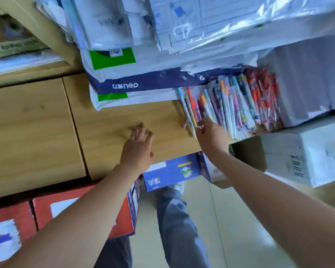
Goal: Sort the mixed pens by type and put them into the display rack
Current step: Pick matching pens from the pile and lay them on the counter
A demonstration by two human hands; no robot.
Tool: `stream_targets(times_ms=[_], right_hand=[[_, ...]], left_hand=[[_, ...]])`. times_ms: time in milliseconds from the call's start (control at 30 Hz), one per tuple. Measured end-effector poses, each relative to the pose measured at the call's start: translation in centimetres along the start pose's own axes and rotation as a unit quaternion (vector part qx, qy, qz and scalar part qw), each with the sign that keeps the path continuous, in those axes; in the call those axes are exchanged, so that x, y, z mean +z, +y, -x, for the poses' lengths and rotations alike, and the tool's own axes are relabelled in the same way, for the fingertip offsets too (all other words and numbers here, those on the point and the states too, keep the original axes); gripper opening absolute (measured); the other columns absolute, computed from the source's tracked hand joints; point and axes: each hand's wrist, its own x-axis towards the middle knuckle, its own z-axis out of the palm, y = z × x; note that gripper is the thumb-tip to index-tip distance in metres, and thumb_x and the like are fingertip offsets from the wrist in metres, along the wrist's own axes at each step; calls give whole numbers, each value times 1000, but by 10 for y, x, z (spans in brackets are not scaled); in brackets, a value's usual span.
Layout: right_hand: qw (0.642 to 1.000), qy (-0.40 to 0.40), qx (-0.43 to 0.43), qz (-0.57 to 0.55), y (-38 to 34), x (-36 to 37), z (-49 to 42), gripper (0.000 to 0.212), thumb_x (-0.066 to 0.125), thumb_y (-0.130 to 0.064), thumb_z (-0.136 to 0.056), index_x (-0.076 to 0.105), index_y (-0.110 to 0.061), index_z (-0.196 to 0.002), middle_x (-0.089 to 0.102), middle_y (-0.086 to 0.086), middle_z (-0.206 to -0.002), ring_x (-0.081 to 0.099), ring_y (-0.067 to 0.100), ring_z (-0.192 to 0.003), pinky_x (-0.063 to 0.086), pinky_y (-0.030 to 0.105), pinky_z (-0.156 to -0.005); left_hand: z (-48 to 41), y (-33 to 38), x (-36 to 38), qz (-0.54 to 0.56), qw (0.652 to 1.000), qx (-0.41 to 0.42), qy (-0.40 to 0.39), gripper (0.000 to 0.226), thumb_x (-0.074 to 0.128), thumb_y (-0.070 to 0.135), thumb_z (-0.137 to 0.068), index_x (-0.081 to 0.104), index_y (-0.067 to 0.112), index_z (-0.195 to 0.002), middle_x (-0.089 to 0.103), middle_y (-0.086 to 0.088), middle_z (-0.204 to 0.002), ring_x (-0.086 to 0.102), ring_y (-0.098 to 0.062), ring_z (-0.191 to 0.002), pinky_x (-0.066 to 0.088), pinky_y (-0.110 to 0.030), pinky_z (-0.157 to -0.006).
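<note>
A heap of mixed pens in clear wrappers lies on the wooden table, with a bundle of red pens at its right end. My right hand is at the near edge of the heap and pinches the end of one pen at the heap's left side. My left hand hovers over the bare wood left of the heap, fingers spread and holding nothing. No display rack shows in this blurred view.
Stacked white and blue paper packs lie behind the pens. White cartons stand at the right. Blue box and red boxes sit under the table edge. My leg stands on the pale floor.
</note>
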Motion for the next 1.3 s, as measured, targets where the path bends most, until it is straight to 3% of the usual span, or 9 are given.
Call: stream_targets(times_ms=[100,200,333,433,533,700,867,1133,1300], right_hand=[[999,-26,-12,32,7,-1,-13,22,51,-23,-94,61,-14,-112,69,11,-96,64,32,-83,48,32,-63],[998,-39,-17,43,5,4,-20,20,51,-24,-95,62,-10,-105,67,11,-89,63,29,-75,52,32,-61],[999,-47,-21,5,9,4,-24,17,55,-25,-91,63,-12,-101,68,7,-85,63,26,-73,55,35,-63],[999,-14,-38,-34,21,-5,-27,11,57,-24,-90,62,-16,-95,67,5,-75,62,26,-66,52,33,-56],[997,9,-48,-54,39,-17,-34,9,58,-21,-90,61,-14,-95,63,1,-67,57,23,-57,45,29,-49],[996,9,-79,-31,55,-27,-41,14,58,-17,-90,63,-12,-101,63,1,-72,56,21,-60,42,26,-51],[995,47,-93,7,55,-25,-45,14,55,-20,-92,64,-12,-101,56,-1,-61,50,20,-51,27,22,-44],[991,29,-83,100,47,-20,-45,25,50,-30,-97,59,-16,-116,54,1,-66,50,22,-58,30,24,-50],[993,14,-53,106,36,-18,-53,28,57,-36,-94,55,-10,-103,52,1,-71,51,21,-62,36,26,-52]], left_hand=[[-3,10,-8,5,1000,-28,11,49,53,26,-94,39,15,-140,14,-13,-157,19,-33,-143,36,-41,-106],[-13,19,-20,39,996,-37,64,36,53,21,-93,52,14,-128,42,-10,-138,43,-29,-125,43,-40,-96],[-29,42,-31,125,988,-1,92,33,48,18,-95,52,21,-128,55,-3,-120,59,-21,-102,51,-37,-78],[-48,65,-32,181,977,-11,114,28,50,21,-96,54,21,-123,61,-3,-113,59,-17,-89,43,-28,-68],[-68,89,-35,259,954,-86,121,29,53,31,-96,55,13,-118,63,-3,-114,59,-20,-98,39,-25,-73],[-90,108,-37,311,927,-170,125,30,57,38,-93,58,11,-107,64,-2,-101,50,-13,-81,34,-22,-60],[-97,108,-40,351,912,-181,112,22,62,31,-92,64,10,-99,62,1,-90,57,-15,-80,44,-28,-71],[-86,97,-47,410,895,-159,76,28,52,29,-88,62,4,-82,70,-12,-78,67,-29,-75,56,-43,-71],[-83,92,-45,421,896,-131,51,26,55,31,-84,61,6,-84,69,-10,-78,68,-30,-76,56,-51,-74]])
